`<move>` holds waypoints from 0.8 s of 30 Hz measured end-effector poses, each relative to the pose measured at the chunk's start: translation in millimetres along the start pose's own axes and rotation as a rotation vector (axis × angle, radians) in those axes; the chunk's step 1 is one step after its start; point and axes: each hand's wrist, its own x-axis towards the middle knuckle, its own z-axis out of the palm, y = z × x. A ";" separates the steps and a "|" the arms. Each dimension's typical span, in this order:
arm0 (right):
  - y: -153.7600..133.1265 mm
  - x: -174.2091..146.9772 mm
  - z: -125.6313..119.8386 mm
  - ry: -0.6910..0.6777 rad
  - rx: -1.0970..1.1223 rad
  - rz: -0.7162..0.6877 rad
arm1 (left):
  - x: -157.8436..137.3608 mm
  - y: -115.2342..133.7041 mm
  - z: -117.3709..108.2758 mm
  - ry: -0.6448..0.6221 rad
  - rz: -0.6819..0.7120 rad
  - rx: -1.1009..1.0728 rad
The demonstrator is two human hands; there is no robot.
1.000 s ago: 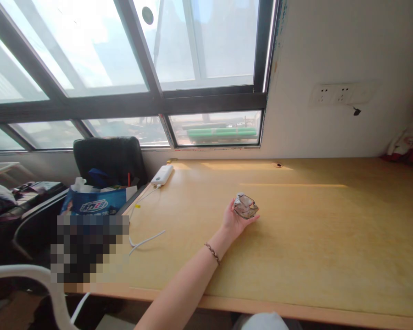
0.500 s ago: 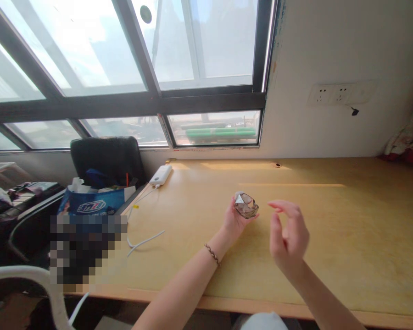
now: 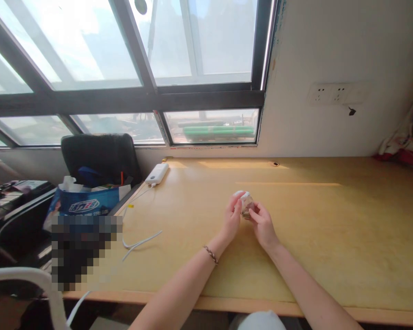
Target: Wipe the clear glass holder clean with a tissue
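Shiny brownish object (image 3: 247, 205), just the one, sits a bit right of and below centre frame, between the fingertips: left hand (image 3: 231, 220) curled round its left side, right hand (image 3: 264, 228) pinching its right. Neither's nearer, both touch it. Can't tell its long axis, fingers cover too much. Also counted: one bracelet (image 3: 211, 255), one white box (image 3: 157, 174) left of centre, one blue bag (image 3: 86, 201) far left.

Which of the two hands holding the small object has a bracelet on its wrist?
The left hand: a braided bracelet circles its wrist, while the right hand shows a bare wrist.
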 end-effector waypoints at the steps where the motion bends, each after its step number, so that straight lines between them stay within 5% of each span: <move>1: 0.6 -0.5 -0.4 0.007 0.027 -0.002 | 0.8 -0.2 -0.3 -0.021 -0.023 -0.004; 8: -1.6 -6.2 0.2 -0.003 -0.261 -0.171 | 11.5 0.7 -9.0 -0.037 -0.331 -0.183; 15: -11.8 -9.3 -2.8 -0.088 -0.490 -0.342 | 16.7 2.3 -19.0 -0.212 -0.685 -0.470; 20: -13.3 -2.3 -7.5 -0.144 -0.618 -0.424 | 15.1 0.5 -16.1 -0.181 -0.714 -0.563; 24: -10.9 1.5 -7.1 -0.103 -0.689 -0.470 | 12.3 -2.1 -7.2 0.013 -0.508 -0.570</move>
